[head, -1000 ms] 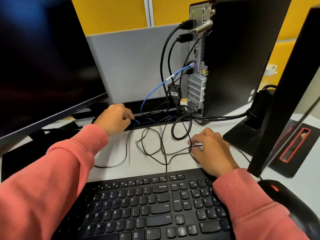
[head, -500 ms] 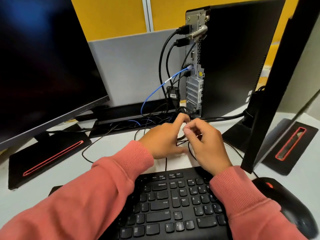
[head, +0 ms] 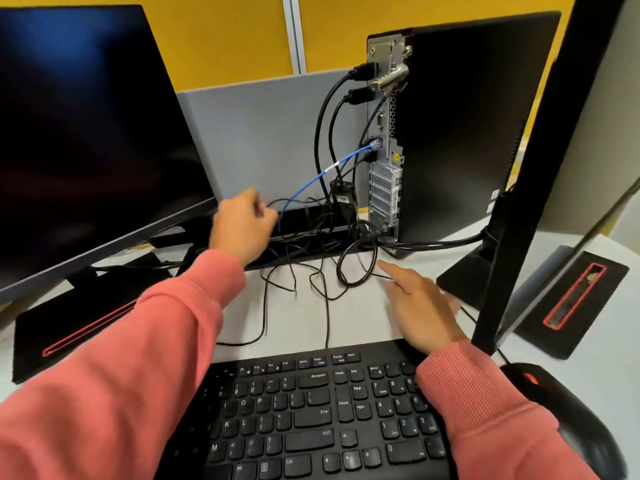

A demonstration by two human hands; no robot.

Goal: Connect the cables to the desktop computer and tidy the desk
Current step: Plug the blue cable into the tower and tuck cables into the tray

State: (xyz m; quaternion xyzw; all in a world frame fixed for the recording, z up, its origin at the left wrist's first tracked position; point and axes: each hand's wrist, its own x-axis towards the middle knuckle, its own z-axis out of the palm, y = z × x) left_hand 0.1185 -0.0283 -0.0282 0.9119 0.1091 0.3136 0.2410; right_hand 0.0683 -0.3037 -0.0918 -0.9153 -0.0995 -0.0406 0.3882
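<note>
The desktop computer (head: pixel 450 133) is standing upright on the white desk (head: pixel 298 317) with its back panel facing left, and everything else is placed here relative to it. Several black cables (head: pixel 323 133) are plugged into the upper ports of that panel and are hanging down beside it, and a blue cable (head: pixel 311 181) is running from a port lower on the panel down and to the left. At the foot of the computer, thin black wires (head: pixel 325 285) are lying in loose loops on the desk, reaching toward the keyboard (head: pixel 311 417), which is sitting in front of the computer, nearest the camera. The left hand (head: pixel 242 226) is raised to the left of the computer, close to where the blue cable is bending down; its fingers are curled and seem to be pinching a thin black wire, though motion blur is making the grip hard to tell for certain. The right hand (head: pixel 422 306) is resting on the desk just in front of the computer's base, its fingers straight and slightly apart, the forefinger pointing at a wire loop and holding nothing. A dark monitor (head: pixel 86 133) is standing well to the left of the computer, and a second screen (head: pixel 554 133) is rising edge-on just to its right. A black mouse (head: pixel 568 420) is lying to the front right, beside the keyboard.
</note>
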